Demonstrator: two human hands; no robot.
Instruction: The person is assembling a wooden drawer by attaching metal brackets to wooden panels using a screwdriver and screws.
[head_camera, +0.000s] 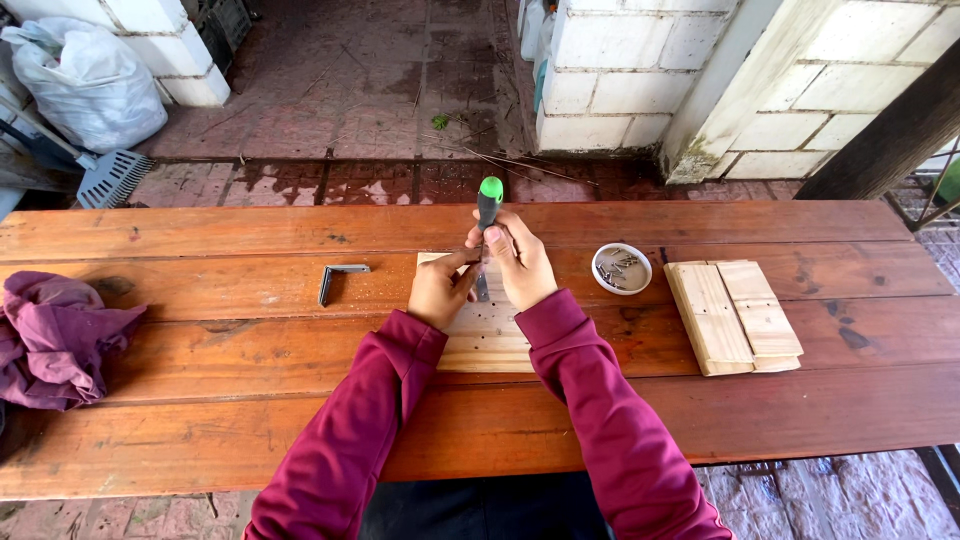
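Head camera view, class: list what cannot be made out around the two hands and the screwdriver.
- Screwdriver tip: head view, hidden behind the right hand and left hand.
- What the left hand's fingers pinch: too small, covered by fingers.
- Pale wooden board: its middle hidden by hands and sleeves.
- Contents of the small round dish: too small to tell apart.
- Purple cloth: cut off by the left edge.

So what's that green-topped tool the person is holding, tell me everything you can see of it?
The screwdriver has a black handle capped in bright green, plastic or rubber by the look. It stands roughly upright, tip down over a pale wood board on the plank table. The right hand wraps its handle; the left hand pinches near the metal shaft, whose tip is hidden.
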